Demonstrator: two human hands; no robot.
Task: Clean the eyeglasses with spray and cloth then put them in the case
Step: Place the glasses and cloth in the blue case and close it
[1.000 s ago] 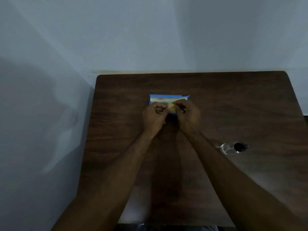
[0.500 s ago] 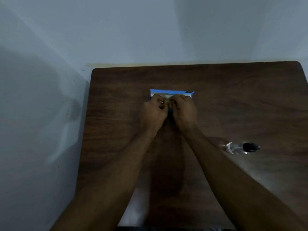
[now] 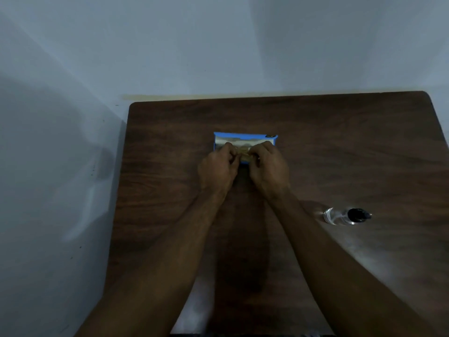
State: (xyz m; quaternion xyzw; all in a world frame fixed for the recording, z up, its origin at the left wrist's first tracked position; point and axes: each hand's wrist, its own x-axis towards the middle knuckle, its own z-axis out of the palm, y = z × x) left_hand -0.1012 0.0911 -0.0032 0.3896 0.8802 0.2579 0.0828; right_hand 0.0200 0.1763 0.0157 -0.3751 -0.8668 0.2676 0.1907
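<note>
Pinching a yellowish cloth [image 3: 244, 152] with curled fingers, the left hand [image 3: 217, 170] and right hand [image 3: 268, 169] meet over the open blue case [image 3: 243, 136] mid-table [image 3: 340, 142]. The eyeglasses are hidden. The spray bottle [image 3: 345, 216] lies on its side, well to the right.

Single head-worn wide-angle view.
Camera sits at the person's head, facing forward and down across the table [image 3: 170, 166]. It is close enough that both forearms [image 3: 170, 251] enter from the bottom edge. The wall [image 3: 218, 45] fills the upper part, and the frame crops the table's right side.
</note>
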